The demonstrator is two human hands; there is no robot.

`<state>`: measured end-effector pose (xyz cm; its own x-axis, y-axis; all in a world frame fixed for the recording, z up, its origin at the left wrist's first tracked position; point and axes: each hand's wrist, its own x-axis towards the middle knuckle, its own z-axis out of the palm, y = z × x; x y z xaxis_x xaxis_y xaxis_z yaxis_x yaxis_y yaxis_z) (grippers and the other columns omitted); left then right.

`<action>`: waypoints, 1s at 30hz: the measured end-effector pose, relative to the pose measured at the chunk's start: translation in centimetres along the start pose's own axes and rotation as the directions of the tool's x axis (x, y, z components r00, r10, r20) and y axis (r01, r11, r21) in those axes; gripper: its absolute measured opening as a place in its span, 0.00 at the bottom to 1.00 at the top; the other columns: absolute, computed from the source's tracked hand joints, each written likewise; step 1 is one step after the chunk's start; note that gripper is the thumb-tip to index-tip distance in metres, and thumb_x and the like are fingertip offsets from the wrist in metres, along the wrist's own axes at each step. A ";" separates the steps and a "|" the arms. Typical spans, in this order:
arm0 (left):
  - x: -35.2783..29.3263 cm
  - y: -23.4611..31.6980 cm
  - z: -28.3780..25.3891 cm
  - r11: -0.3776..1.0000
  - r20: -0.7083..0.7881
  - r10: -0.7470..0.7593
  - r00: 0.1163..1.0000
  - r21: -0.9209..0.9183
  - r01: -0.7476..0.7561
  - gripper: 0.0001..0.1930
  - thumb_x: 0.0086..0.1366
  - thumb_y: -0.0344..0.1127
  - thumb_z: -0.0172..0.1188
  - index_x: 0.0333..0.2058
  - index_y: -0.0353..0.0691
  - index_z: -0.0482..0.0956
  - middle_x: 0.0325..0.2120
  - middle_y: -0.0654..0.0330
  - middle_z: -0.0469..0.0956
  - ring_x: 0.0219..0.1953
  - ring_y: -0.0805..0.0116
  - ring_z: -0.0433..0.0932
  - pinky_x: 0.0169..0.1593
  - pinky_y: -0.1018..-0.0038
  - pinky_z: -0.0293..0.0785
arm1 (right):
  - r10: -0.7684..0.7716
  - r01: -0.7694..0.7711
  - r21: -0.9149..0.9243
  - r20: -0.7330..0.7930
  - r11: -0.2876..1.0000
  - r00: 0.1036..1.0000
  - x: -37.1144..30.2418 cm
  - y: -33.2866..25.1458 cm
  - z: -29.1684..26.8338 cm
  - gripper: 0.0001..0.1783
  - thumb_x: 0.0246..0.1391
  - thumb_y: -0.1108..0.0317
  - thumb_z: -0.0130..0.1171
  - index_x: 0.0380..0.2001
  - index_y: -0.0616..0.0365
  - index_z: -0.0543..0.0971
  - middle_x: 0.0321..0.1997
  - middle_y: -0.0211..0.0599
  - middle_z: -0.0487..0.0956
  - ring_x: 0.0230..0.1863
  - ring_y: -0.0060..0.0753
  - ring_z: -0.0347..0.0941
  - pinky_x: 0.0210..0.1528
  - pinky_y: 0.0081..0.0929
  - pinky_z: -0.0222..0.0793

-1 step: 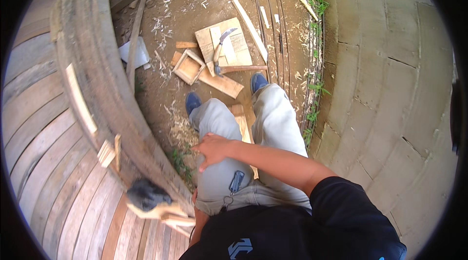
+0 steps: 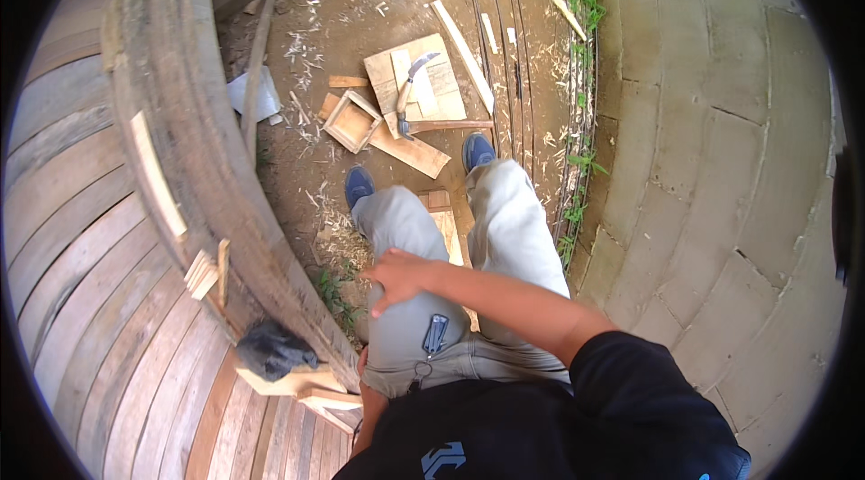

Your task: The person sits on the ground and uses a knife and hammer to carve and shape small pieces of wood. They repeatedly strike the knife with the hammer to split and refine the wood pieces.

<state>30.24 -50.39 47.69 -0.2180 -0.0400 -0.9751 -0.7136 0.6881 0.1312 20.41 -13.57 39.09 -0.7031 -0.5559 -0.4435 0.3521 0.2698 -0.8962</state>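
Observation:
I stand on dirt in grey trousers and blue shoes [image 2: 359, 185]. My right hand [image 2: 401, 277] reaches across my body and lies on my left thigh with its fingers apart and nothing in it. A blue-grey clip tool [image 2: 435, 333] hangs at the trouser pocket just below that hand. Only a sliver of my left hand [image 2: 365, 390] shows by my left hip, next to pale wood offcuts [image 2: 306, 385]; its fingers are hidden.
A curved plank wall [image 2: 180, 147] runs close on my left, with a black bundle [image 2: 270, 349] on its ledge. Ahead on the ground lie flat boards [image 2: 414, 84], a curved-blade tool [image 2: 410, 88], a small open wooden box [image 2: 351, 120] and shavings. A grey block wall [image 2: 721, 165] stands right.

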 end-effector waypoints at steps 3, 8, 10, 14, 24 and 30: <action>-6.5 -0.5 -0.7 0.999 -0.008 -0.033 0.999 -0.021 0.032 0.26 0.73 0.40 0.50 0.67 0.38 0.64 0.64 0.52 0.68 0.65 0.56 0.69 0.67 0.61 0.66 | 0.020 -0.020 0.125 0.000 0.992 1.000 -3.1 -3.4 4.8 0.47 0.54 0.38 0.64 0.70 0.54 0.67 0.53 0.53 0.81 0.64 0.53 0.69 0.69 0.43 0.53; -11.4 -0.3 -2.2 0.997 -0.031 -0.081 0.996 -0.011 0.081 0.26 0.73 0.40 0.51 0.66 0.38 0.65 0.64 0.52 0.69 0.65 0.56 0.70 0.66 0.61 0.67 | -0.014 0.004 0.242 0.038 0.970 0.999 -4.4 -7.3 9.4 0.41 0.59 0.45 0.62 0.73 0.41 0.63 0.65 0.54 0.74 0.70 0.53 0.64 0.73 0.42 0.49; -13.4 -0.8 -2.9 0.993 -0.053 -0.114 0.992 -0.016 0.113 0.25 0.73 0.40 0.51 0.66 0.38 0.66 0.64 0.52 0.69 0.65 0.56 0.70 0.66 0.61 0.67 | -0.016 0.007 0.223 0.042 0.975 0.999 -3.6 -7.2 10.6 0.43 0.58 0.44 0.63 0.74 0.37 0.61 0.63 0.53 0.76 0.68 0.54 0.66 0.71 0.44 0.51; -16.1 -1.5 -4.4 0.989 -0.081 -0.145 0.986 -0.012 0.145 0.25 0.73 0.39 0.51 0.65 0.38 0.66 0.63 0.52 0.69 0.64 0.56 0.70 0.66 0.62 0.67 | 0.010 -0.038 0.237 0.119 0.971 0.993 -3.1 -7.0 10.3 0.45 0.56 0.43 0.66 0.73 0.36 0.62 0.61 0.51 0.77 0.66 0.54 0.68 0.70 0.46 0.54; -15.0 0.6 -4.8 0.988 -0.066 -0.143 0.987 0.048 0.146 0.24 0.73 0.39 0.51 0.65 0.37 0.68 0.63 0.52 0.71 0.64 0.57 0.71 0.64 0.62 0.68 | -0.007 -0.026 0.312 0.105 0.950 0.994 -1.6 -6.5 13.0 0.49 0.48 0.39 0.72 0.71 0.40 0.66 0.67 0.41 0.75 0.70 0.48 0.68 0.69 0.45 0.56; -15.5 0.1 -5.8 0.984 -0.064 -0.156 0.986 0.071 0.161 0.24 0.73 0.38 0.52 0.64 0.37 0.69 0.62 0.52 0.72 0.64 0.57 0.71 0.64 0.62 0.69 | -0.001 -0.037 0.297 0.125 0.954 0.992 -1.0 -6.5 14.0 0.46 0.51 0.38 0.68 0.71 0.39 0.67 0.66 0.41 0.76 0.69 0.48 0.68 0.72 0.44 0.53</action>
<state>29.64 -53.89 63.82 -0.1464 -0.1936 -0.9701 -0.6899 0.7228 -0.0401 27.47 -25.79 45.48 -0.6208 -0.6497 -0.4387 0.5453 0.0441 -0.8371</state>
